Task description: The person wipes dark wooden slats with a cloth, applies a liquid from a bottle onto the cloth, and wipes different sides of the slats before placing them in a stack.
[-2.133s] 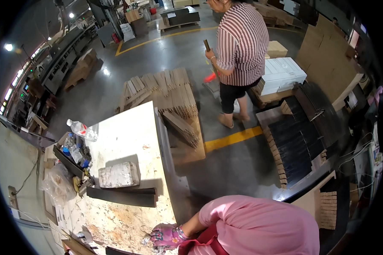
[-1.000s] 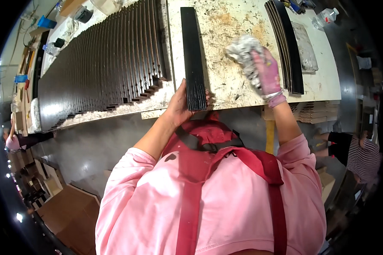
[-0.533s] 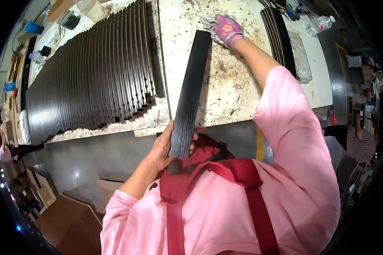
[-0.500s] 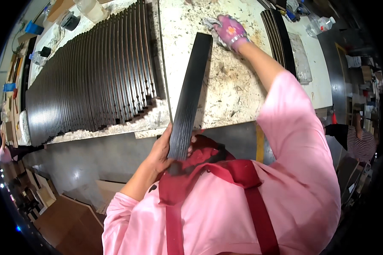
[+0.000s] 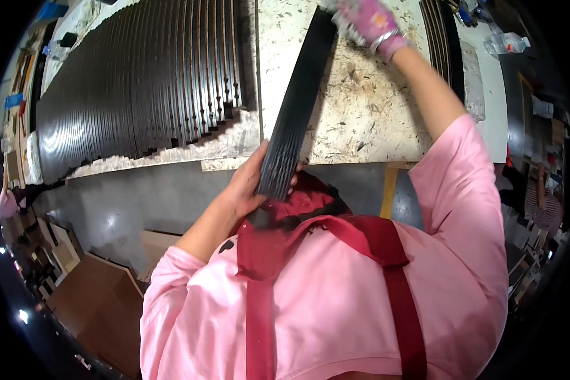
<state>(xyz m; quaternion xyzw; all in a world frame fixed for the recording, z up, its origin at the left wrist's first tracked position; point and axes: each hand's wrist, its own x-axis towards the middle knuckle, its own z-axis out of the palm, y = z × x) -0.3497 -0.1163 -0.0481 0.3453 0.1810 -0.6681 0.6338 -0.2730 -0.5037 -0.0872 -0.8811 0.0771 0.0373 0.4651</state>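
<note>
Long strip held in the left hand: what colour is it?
The long strip is black, shown best in the head view.

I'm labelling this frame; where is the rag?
In the head view, the rag is at the top, right of centre, in the gloved right hand, by the far end of the black board.

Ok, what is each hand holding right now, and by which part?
The left hand holds a long black slat by its near end; the gloved right hand has a bunched grayish rag, gripped part too blurred to tell.

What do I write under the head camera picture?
Left hand grips a dark board; gloved right hand holds a rag near its far end.
</note>
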